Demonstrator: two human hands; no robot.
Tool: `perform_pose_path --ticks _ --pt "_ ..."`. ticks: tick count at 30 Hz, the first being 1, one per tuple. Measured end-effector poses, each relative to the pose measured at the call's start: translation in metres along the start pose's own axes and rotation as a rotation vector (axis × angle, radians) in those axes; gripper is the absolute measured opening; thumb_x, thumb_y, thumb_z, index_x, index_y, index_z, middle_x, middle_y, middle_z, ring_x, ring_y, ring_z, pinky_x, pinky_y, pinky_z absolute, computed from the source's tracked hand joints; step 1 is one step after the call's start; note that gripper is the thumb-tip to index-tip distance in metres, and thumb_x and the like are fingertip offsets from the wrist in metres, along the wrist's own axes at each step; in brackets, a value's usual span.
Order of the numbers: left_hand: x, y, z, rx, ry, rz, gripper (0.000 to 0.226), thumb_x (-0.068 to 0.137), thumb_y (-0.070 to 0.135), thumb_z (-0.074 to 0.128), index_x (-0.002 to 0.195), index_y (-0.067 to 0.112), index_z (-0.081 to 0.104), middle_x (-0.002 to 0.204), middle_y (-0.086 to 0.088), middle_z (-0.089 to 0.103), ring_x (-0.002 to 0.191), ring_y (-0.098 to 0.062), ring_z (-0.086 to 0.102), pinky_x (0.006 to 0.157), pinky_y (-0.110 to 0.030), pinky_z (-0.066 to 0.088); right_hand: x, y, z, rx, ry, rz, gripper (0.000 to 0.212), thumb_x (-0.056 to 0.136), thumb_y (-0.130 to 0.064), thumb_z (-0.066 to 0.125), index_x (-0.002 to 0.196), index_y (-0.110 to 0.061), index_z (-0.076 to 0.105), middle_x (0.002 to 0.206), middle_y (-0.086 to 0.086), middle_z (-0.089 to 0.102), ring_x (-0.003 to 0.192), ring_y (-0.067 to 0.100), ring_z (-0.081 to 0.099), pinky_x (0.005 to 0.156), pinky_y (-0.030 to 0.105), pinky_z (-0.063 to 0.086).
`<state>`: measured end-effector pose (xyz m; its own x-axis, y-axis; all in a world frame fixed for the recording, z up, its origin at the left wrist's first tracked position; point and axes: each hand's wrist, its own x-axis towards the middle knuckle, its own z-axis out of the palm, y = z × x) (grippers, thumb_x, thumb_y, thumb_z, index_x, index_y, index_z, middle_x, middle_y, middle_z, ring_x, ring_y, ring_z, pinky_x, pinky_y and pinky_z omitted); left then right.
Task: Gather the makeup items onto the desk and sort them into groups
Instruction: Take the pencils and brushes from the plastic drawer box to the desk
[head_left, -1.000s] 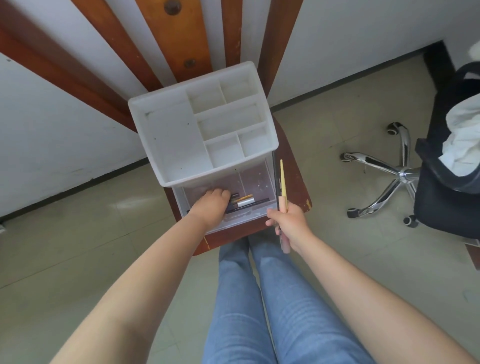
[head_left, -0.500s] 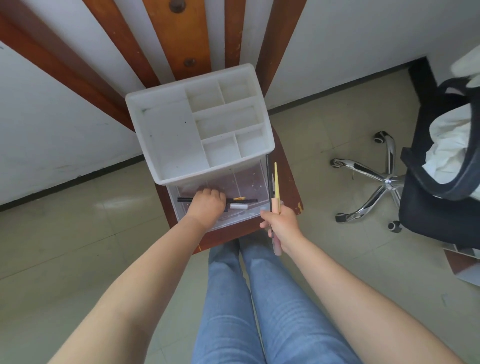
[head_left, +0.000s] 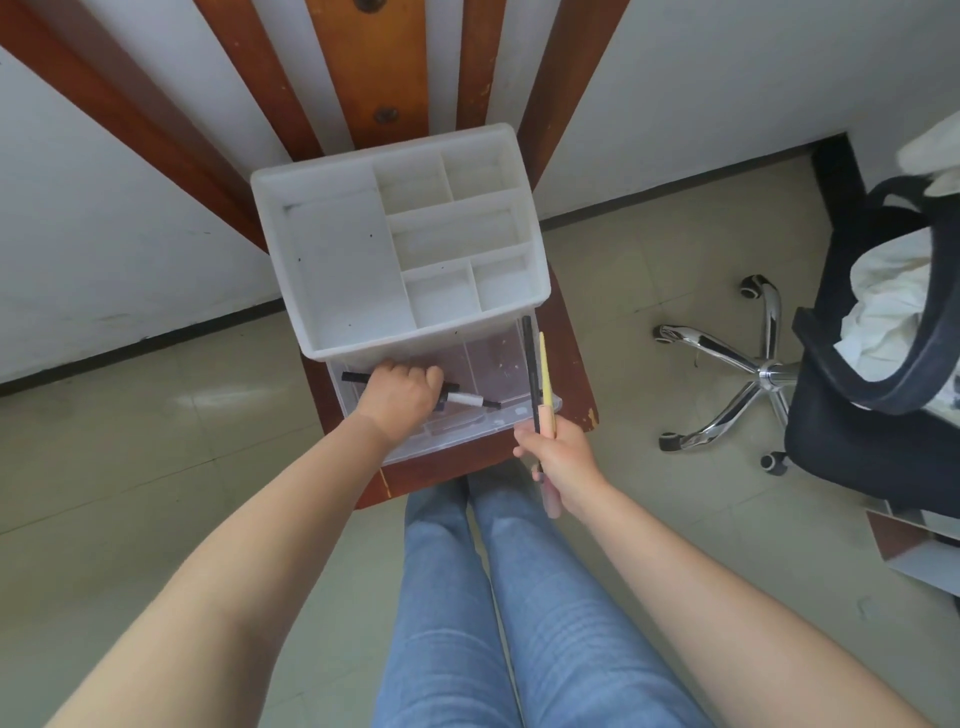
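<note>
Writing: I can read no brand, label or lettering on anything here.
Organizer (head_left: 332, 270): white matte plastic, boxy, its top tray split into one large bay on the left and five smaller ones on the right; it sits on a red-brown wooden chair seat (head_left: 571, 374) in front of my knees.
Drawer (head_left: 467, 431): clear plastic, pulled out from under the white tray toward me, with scuffed see-through walls.
My left hand (head_left: 397, 400): knuckles up inside the drawer, fingers curled around a bunch of slim makeup pencils (head_left: 467, 399). A black stick pokes out on the left of my fist; a silver-and-black tip shows on the right.
My right hand (head_left: 553, 457): just beside the drawer's right front corner, fingers and thumb wrapped around two upright sticks held together.
Black pencil (head_left: 531, 374): thin, straight, matte, rising from my right fist along the drawer's right edge.
Yellow pencil (head_left: 544, 376): touching the black one, pale yellow shaft with a thicker peach-pink section at my grip; a pink end shows below my hand.
Legs (head_left: 498, 597): blue denim, close to the chair's front edge.
Office chair (head_left: 769, 371): on the right, chrome star base with castors, black seat carrying crumpled white cloth.
Floor (head_left: 156, 467): pale glossy tiles.
</note>
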<state>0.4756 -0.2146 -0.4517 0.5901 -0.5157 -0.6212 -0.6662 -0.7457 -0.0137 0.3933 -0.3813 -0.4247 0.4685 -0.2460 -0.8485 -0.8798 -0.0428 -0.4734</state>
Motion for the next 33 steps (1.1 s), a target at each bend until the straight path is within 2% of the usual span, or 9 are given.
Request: perform_pose_path --ticks 2,5,7,9,11,13,22,30,33 --pt "-0.007 -0.002 -0.007 -0.046 0.130 -0.003 0.020 0.089 0.007 0.045 0.109 0.002 0.045 0.107 -0.014 0.062 0.095 -0.031 0.061 0.085 -0.037 0.042 0.000 0.000 -0.002 -0.145 -0.008 -0.097 0.013 0.086 -0.010 0.054 0.074 -0.012 0.056 0.076 0.003 0.058 0.069 0.017 0.052 0.056 0.024 0.041" --pt "-0.028 -0.006 -0.023 -0.114 0.440 0.042 0.032 0.044 -0.001 0.083 0.066 0.001 0.059 0.053 -0.012 0.061 0.042 -0.026 0.058 0.048 -0.026 0.046 -0.001 0.002 -0.008 -0.500 -0.070 -0.290 0.014 0.086 -0.012 0.054 0.086 0.000 0.060 0.092 0.012 0.058 0.087 0.025 0.054 0.071 0.027 0.036" --pt "-0.043 -0.006 -0.028 -0.197 0.471 -0.008 0.037 0.035 -0.004 0.084 0.059 0.002 0.056 0.045 -0.010 0.055 0.034 -0.025 0.052 0.044 -0.024 0.042 -0.001 0.004 -0.010 -0.725 -0.130 -0.412 0.018 0.088 -0.013 0.051 0.096 0.000 0.061 0.103 0.014 0.059 0.097 0.027 0.054 0.076 0.022 0.033" --pt "-0.056 -0.008 -0.027 -0.287 0.363 -0.093 0.026 0.058 -0.003 0.075 0.075 -0.001 0.056 0.063 -0.015 0.062 0.054 -0.029 0.060 0.056 -0.028 0.040 0.001 0.006 -0.011 -0.860 -0.154 -0.478 0.026 0.089 -0.014 0.049 0.102 0.005 0.060 0.122 0.015 0.055 0.112 0.027 0.051 0.092 0.024 0.034" --pt "-0.065 -0.012 -0.017 -0.361 0.216 -0.214 0.017 0.085 0.004 0.051 0.100 -0.001 0.049 0.096 -0.018 0.060 0.087 -0.032 0.058 0.068 -0.033 0.033 0.001 0.007 -0.010 -0.940 -0.177 -0.516 0.026 0.090 -0.016 0.049 0.094 0.007 0.060 0.132 0.013 0.049 0.121 0.027 0.045 0.099 0.026 0.032" --pt "-0.078 -0.016 -0.008 -0.419 0.130 -0.297 0.021 0.091 0.008 0.042 0.110 0.000 0.044 0.108 -0.018 0.054 0.098 -0.032 0.052 0.069 -0.036 0.035 0.000 0.009 -0.006 -1.006 -0.205 -0.558 0.025 0.089 -0.017 0.051 0.087 0.006 0.059 0.137 0.011 0.045 0.125 0.026 0.042 0.099 0.028 0.032" --pt "-0.113 -0.033 0.006 -0.569 0.152 -0.606 0.018 0.091 0.012 0.041 0.106 0.003 0.042 0.108 -0.015 0.055 0.098 -0.032 0.053 0.069 -0.038 0.040 0.006 -0.028 0.022 -1.208 -0.146 -0.752 0.028 0.091 -0.025 0.048 0.092 0.002 0.058 0.143 0.005 0.038 0.121 0.024 0.040 0.086 0.034 0.040" --pt "-0.124 -0.031 0.007 -0.580 0.138 -0.727 0.021 0.088 0.008 0.042 0.108 0.004 0.041 0.109 -0.012 0.054 0.099 -0.030 0.051 0.064 -0.033 0.031 0.020 -0.073 0.051 -1.418 -0.086 -0.763 0.029 0.090 -0.020 0.049 0.111 -0.001 0.053 0.138 0.011 0.036 0.124 0.028 0.034 0.090 0.038 0.042" --pt "-0.129 -0.029 0.006 -0.568 0.132 -0.779 0.022 0.087 0.008 0.045 0.108 0.006 0.040 0.110 -0.010 0.054 0.102 -0.029 0.048 0.067 -0.032 0.034 0.021 -0.081 0.058 -1.479 -0.069 -0.740 0.028 0.088 -0.016 0.049 0.113 -0.003 0.052 0.134 0.012 0.038 0.123 0.028 0.035 0.089 0.039 0.042"
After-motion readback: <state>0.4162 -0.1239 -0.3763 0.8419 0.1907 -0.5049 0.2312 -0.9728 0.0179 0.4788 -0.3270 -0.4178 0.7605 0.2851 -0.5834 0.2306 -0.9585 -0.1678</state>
